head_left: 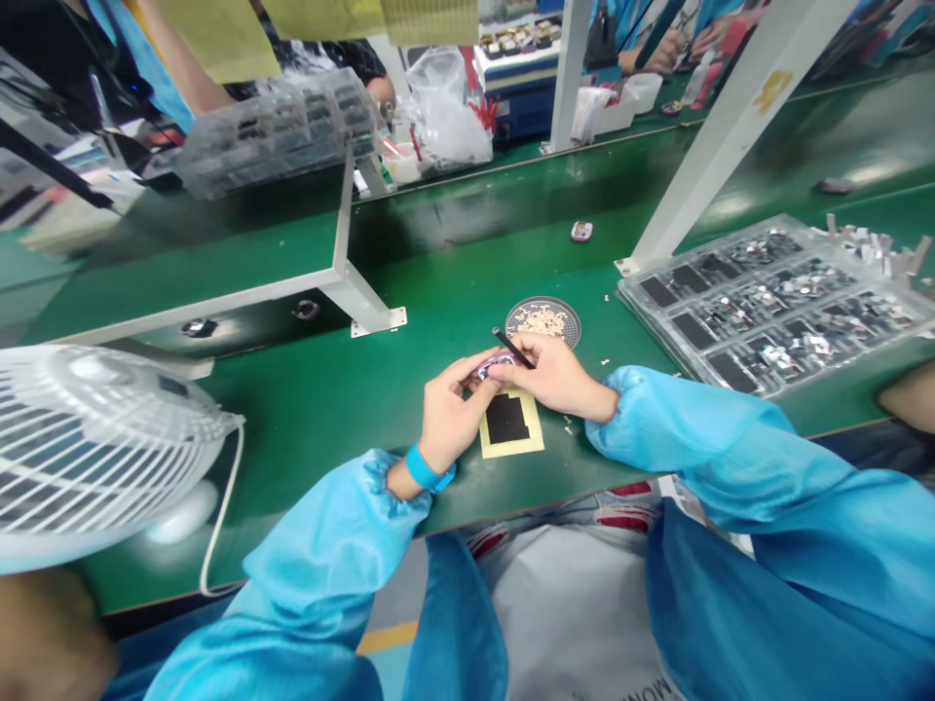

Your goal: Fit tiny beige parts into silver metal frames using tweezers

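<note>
My left hand (451,414) is closed around the edge of a small pink-purple device casing (485,366) whose open side shows parts inside. My right hand (561,378) grips a slim black stick-like tool (509,345), its thumb and fingers against the same casing. Where the tool's lower end touches is hidden by the fingers. Just below the hands, a pale yellow sheet (537,443) lies on the green table with a black adhesive-looking piece (506,419) on it. Right behind the hands is a round grey dish (576,331) of tiny beige bits.
A clear compartment tray (661,336) with small parts stands at right. A white fan (109,438) and its cord are at left. White metal posts (687,175) and a raised shelf (219,243) flank the workspace. Another casing (581,232) lies farther back. Other people work beyond.
</note>
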Demonstrator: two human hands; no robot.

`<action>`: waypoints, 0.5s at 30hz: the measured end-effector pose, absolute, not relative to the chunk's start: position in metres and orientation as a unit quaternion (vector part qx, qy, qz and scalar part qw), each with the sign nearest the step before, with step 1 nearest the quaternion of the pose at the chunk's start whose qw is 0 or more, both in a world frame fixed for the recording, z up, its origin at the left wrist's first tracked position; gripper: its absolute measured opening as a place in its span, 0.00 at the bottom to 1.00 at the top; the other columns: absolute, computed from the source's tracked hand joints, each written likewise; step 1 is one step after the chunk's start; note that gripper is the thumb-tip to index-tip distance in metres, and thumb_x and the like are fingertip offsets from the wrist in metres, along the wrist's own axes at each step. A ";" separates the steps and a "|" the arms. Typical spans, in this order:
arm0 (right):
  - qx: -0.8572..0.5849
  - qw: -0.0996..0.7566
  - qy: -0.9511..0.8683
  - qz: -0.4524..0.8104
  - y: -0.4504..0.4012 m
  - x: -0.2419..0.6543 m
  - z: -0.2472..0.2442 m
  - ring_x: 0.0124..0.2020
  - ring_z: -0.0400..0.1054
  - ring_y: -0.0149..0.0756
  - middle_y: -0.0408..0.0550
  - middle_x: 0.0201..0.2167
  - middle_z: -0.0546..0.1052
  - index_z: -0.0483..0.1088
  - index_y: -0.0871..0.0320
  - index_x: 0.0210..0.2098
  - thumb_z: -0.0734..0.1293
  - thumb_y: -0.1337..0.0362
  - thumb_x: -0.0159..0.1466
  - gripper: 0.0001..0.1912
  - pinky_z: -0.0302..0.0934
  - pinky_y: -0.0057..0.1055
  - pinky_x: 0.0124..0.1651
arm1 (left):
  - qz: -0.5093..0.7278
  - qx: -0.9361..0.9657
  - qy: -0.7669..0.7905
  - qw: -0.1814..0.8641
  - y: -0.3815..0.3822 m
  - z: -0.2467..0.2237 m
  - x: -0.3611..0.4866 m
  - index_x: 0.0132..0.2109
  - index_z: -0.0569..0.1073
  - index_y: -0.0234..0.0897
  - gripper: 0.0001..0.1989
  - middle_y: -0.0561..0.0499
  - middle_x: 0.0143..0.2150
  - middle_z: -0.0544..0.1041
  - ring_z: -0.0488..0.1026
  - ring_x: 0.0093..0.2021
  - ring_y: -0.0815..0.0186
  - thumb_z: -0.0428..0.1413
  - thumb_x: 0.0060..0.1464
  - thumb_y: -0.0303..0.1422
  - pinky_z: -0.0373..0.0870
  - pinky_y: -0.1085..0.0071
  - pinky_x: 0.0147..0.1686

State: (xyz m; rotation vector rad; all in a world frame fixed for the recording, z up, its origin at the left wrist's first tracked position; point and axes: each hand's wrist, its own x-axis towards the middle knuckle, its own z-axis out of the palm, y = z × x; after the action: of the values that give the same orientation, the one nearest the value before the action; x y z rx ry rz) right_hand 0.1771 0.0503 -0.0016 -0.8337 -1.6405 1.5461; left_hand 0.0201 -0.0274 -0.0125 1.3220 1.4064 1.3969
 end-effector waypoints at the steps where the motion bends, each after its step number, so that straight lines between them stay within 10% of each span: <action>1: -0.325 0.361 -0.640 0.596 0.050 0.177 -0.002 0.25 0.57 0.28 0.37 0.22 0.66 0.67 0.57 0.26 0.80 0.48 0.50 0.25 0.52 0.28 0.28 | 0.547 0.511 0.549 0.371 -0.027 -0.012 0.021 0.53 0.82 0.38 0.18 0.44 0.51 0.83 0.79 0.50 0.57 0.66 0.56 0.38 0.75 0.61 0.54; 15: -0.311 0.332 -0.769 0.448 0.068 0.189 -0.001 0.30 0.64 0.34 0.42 0.26 0.71 0.72 0.57 0.29 0.78 0.46 0.55 0.22 0.58 0.31 0.32 | 0.528 0.483 0.522 0.465 -0.021 -0.017 0.018 0.54 0.81 0.37 0.21 0.43 0.52 0.83 0.81 0.45 0.58 0.66 0.55 0.40 0.79 0.62 0.46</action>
State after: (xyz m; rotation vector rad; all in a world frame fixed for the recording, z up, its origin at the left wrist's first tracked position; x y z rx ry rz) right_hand 0.1888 0.0685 -0.0014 -0.8131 -2.0100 1.1715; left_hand 0.0182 -0.0210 -0.0172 1.1869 1.2818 1.2964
